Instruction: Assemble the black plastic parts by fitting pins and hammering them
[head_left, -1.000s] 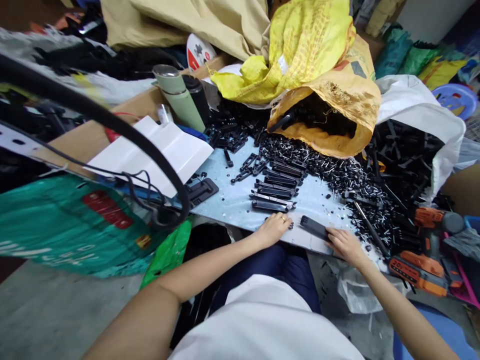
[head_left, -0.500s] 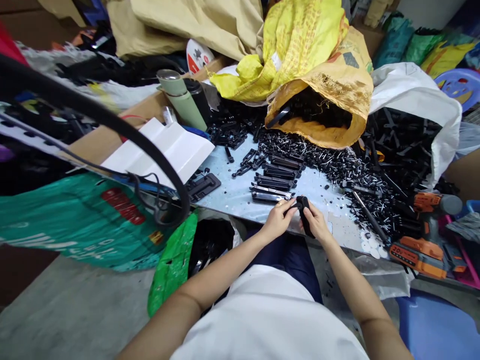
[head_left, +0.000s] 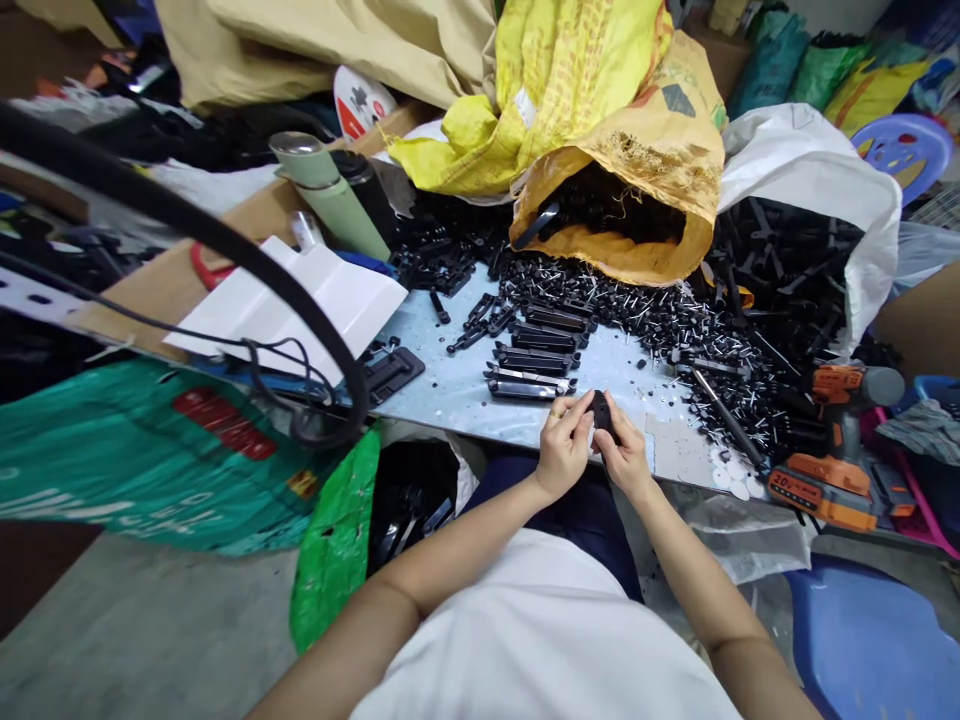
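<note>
Between both hands is a small black plastic part (head_left: pixel 602 412), held upright over the front edge of the table. My left hand (head_left: pixel 564 445) pinches it from the left with thumb and fingers. My right hand (head_left: pixel 624 450) grips its right side, the thumb pressed against the lower part. Fingers cover much of the part, so its full shape is hidden. Just beyond my left hand lies a row of long black plastic pieces (head_left: pixel 534 358), stacked side by side. Farther off, a heap of small black parts with metal screws (head_left: pixel 645 310) spreads over the blue tabletop (head_left: pixel 450 375).
An orange cordless drill (head_left: pixel 825 485) stands at the right edge, with a dark rod (head_left: pixel 727 415) beside it. An orange sack (head_left: pixel 615 262) opens toward me behind the heap. A black curved arm (head_left: pixel 247 255) crosses the left side. A green bottle (head_left: pixel 330 200) stands behind white cardboard (head_left: pixel 300 300).
The black part has turned in my hands and now shows shorter. My right fingers have shifted higher around it. The whole view has swung slightly, moving the scene left.
</note>
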